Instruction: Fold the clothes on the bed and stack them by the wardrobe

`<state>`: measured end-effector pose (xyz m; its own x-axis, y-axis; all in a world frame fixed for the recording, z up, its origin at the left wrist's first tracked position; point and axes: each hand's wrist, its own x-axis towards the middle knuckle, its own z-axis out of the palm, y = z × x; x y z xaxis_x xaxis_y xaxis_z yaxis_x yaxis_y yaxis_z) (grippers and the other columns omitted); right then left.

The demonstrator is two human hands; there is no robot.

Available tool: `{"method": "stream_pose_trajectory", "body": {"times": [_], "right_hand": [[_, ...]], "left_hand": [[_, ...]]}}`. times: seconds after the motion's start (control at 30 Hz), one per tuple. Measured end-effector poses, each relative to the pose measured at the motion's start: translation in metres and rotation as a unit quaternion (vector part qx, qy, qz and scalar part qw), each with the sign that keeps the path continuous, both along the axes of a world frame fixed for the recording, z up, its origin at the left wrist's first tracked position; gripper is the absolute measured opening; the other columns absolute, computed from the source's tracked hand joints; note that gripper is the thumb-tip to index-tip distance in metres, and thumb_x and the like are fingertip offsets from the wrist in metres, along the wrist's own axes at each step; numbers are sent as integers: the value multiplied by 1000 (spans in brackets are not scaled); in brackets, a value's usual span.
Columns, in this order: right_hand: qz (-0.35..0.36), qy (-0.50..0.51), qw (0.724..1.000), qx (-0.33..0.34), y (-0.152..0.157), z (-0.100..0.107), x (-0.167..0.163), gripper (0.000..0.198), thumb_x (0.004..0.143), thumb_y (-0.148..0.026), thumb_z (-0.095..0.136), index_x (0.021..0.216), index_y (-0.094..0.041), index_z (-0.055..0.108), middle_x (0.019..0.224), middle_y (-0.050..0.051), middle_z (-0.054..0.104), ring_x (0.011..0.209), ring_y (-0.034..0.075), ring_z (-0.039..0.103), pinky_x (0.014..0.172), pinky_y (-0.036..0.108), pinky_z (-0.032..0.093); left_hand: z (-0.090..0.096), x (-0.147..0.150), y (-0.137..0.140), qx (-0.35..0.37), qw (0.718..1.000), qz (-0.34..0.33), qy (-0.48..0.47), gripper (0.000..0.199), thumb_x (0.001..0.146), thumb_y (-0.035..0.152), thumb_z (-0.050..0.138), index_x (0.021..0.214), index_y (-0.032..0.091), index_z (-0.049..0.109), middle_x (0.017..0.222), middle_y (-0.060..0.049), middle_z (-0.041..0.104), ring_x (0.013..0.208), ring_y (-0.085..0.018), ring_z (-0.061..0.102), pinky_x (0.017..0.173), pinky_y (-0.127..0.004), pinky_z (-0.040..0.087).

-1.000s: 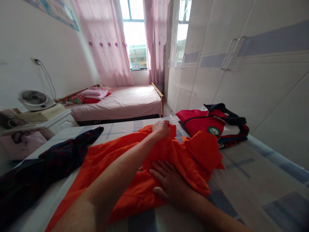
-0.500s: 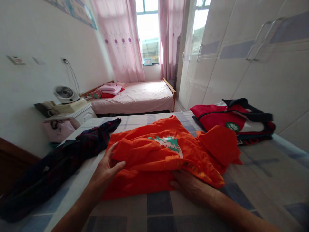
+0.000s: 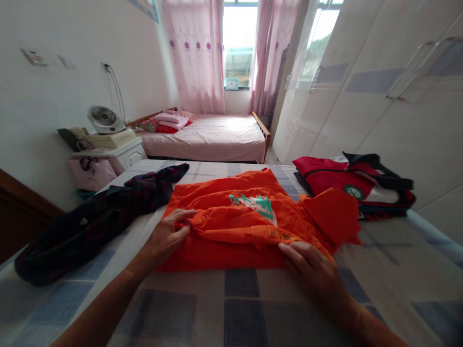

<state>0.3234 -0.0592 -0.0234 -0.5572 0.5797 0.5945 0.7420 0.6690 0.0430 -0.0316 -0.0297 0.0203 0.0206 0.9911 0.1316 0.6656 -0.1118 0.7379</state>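
An orange top (image 3: 220,255) with a green and white print lies spread on the bed in front of me. One sleeve runs across its near side, and a pointed orange flap sticks out at the right. My left hand (image 3: 168,238) has the cuff end of that sleeve between thumb and fingers. Farther along the sleeve, lettering shows on the cloth, and my right hand (image 3: 314,265) rests there with its fingers stretched out on the fabric; its thumb is hidden.
A dark plaid garment (image 3: 119,207) lies to the left. At the right sits a folded red, white and black jacket (image 3: 325,176) on other clothes. The checked bedsheet (image 3: 242,318) is underneath. Beyond are another bed (image 3: 213,142), a fan (image 3: 104,119) and white wardrobes (image 3: 379,115).
My right hand has come out from beneath the sleeve and moved right, onto its top. My left hand has closed in on the cuff. The sleeve lies straighter, and the view has shifted.
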Motion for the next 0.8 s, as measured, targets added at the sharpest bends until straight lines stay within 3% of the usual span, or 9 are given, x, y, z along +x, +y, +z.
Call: {"method": "stream_pose_trajectory", "body": {"times": [0.1, 0.17, 0.33, 0.43, 0.5, 0.57, 0.63, 0.73, 0.8], "right_hand": [[-112, -3, 993, 25, 5, -4, 5, 35, 90, -22, 46, 125, -17, 51, 99, 10, 63, 90, 20, 60, 79, 33, 48], [-134, -37, 990, 6, 7, -4, 5, 29, 91, -22, 44, 116, -17, 57, 96, 10, 62, 86, 21, 58, 77, 35, 46], [-128, -56, 990, -18, 16, 3, 6, 18, 91, -20, 46, 91, -19, 64, 88, 6, 63, 85, 21, 54, 78, 38, 37], [-142, -26, 990, 4, 23, 7, 11, 17, 90, -21, 47, 88, -20, 64, 90, 6, 63, 89, 22, 52, 82, 39, 34], [-152, -13, 988, 19, 26, 6, 15, 17, 90, -23, 48, 87, -20, 64, 91, 7, 63, 90, 22, 52, 83, 39, 33], [-145, -9, 989, 13, 25, 3, 17, 17, 89, -23, 47, 86, -20, 64, 93, 7, 62, 92, 22, 52, 83, 38, 34], [-118, -12, 993, -18, 21, 1, 18, 18, 89, -20, 46, 86, -20, 63, 93, 7, 62, 94, 21, 52, 84, 37, 34], [-81, 0, 994, -68, 15, 4, 19, 18, 87, -17, 46, 83, -21, 63, 91, 5, 62, 95, 21, 52, 86, 38, 34], [-79, 23, 994, -73, 14, 12, 18, 16, 86, -17, 48, 83, -22, 63, 92, 5, 63, 96, 22, 52, 86, 39, 34]], "left_hand": [[-6, -6, 0, 49, 990, -40, 128, 56, 69, 22, 51, 124, 19, 56, 138, -8, 49, 127, -26, 44, 108, -44, 30], [-12, -8, 3, 41, 980, -67, 180, 56, 71, 21, 50, 127, 20, 53, 136, -8, 50, 126, -25, 45, 107, -42, 33], [-14, -7, 10, 46, 963, -50, 261, 27, 82, 24, 43, 100, 21, 63, 104, -6, 67, 96, -22, 63, 84, -33, 48], [-2, -4, 5, 154, 945, -6, 289, 19, 84, 23, 43, 91, 20, 61, 92, -6, 65, 86, -21, 62, 77, -32, 48], [6, -3, -4, 255, 916, 17, 309, 17, 84, 22, 44, 91, 19, 60, 89, -6, 63, 86, -22, 60, 79, -34, 47], [8, -4, -17, 305, 888, 9, 343, 15, 84, 20, 46, 89, 20, 60, 85, -6, 62, 87, -23, 58, 82, -36, 45], [2, -7, -30, 282, 882, -24, 377, 16, 83, 17, 45, 86, 21, 60, 84, -6, 62, 86, -24, 58, 81, -38, 46], [-9, -12, -43, 186, 909, -84, 365, 21, 83, 13, 40, 84, 21, 60, 90, -7, 62, 85, -23, 58, 75, -36, 48], [-9, -13, -43, 165, 929, -80, 323, 23, 83, 12, 38, 86, 21, 59, 100, -8, 61, 92, -22, 59, 79, -34, 48]]}}
